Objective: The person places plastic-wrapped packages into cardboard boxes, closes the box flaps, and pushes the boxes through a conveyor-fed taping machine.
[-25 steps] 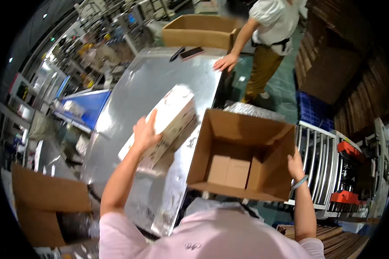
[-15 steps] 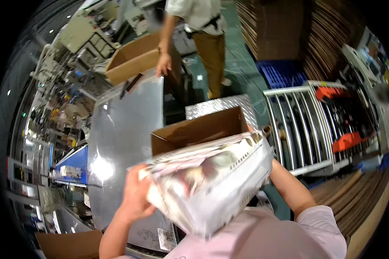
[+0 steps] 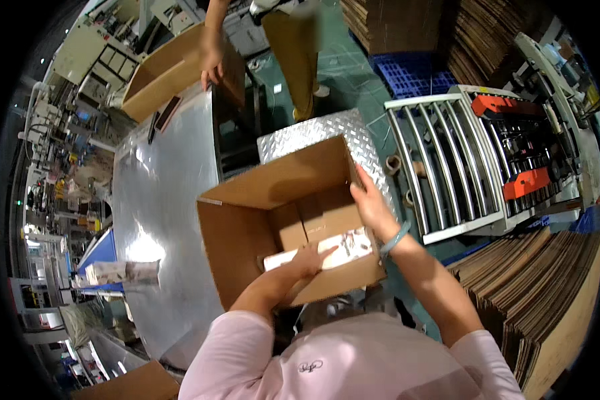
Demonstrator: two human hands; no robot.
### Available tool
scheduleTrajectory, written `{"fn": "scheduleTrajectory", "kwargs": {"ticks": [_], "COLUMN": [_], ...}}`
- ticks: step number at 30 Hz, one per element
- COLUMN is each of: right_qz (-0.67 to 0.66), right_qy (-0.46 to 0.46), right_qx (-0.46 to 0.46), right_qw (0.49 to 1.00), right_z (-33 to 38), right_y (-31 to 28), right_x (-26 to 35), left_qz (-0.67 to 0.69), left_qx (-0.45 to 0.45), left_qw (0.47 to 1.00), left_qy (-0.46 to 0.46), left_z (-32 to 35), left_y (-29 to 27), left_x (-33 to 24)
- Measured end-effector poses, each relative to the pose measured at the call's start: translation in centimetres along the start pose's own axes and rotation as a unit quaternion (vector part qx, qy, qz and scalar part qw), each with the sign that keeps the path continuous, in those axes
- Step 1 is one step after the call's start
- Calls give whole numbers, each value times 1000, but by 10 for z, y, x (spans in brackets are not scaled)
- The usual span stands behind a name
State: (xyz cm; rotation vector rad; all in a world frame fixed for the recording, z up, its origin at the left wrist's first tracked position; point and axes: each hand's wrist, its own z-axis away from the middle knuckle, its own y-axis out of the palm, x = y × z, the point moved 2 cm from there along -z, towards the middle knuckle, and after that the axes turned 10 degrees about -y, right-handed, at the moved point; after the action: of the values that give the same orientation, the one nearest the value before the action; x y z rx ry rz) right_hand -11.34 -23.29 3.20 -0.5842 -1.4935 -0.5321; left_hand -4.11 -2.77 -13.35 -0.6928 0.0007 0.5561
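An open cardboard box [image 3: 237, 233] is in front of me, tilted toward me, its lower part beyond the metal table's right edge. Inside, against the near wall, lies a white printed pack [image 3: 350, 248]. My left hand [image 3: 309, 260] reaches over the near rim and rests on the pack with fingers stretched out, covering its middle. At the box's right wall, my right hand [image 3: 375, 210] grips the rim. A pale blue band circles that wrist.
The metal table [image 3: 173, 233] lies left, bearing clear-wrapped packs [image 3: 123, 272] and a larger carton [image 3: 157, 80]. A person's hand [image 3: 211, 61] hangs beside that carton. Beyond my box is a tread-plate surface [image 3: 313, 137]. Right are a roller conveyor [image 3: 440, 167] and stacked flat cardboard [image 3: 527, 287].
The white printed pack, held between both hands above the box, is now down inside it. My right hand has taken the box's rim; my left hand has moved into the box. The view has shifted.
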Motion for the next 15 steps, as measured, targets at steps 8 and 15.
{"fn": "scheduleTrajectory", "kwargs": {"ticks": [8, 15], "right_qz": [88, -48], "right_qy": [21, 12], "right_qx": [47, 41], "right_qw": [995, 998], "right_z": [0, 0], "right_y": [12, -24], "right_x": [-3, -9], "left_qz": [7, 282], "left_qx": [53, -460], "left_qw": [999, 839], "left_qy": [7, -69], "left_z": [-1, 241], "left_y": [-21, -215], "left_x": [34, 116]}}
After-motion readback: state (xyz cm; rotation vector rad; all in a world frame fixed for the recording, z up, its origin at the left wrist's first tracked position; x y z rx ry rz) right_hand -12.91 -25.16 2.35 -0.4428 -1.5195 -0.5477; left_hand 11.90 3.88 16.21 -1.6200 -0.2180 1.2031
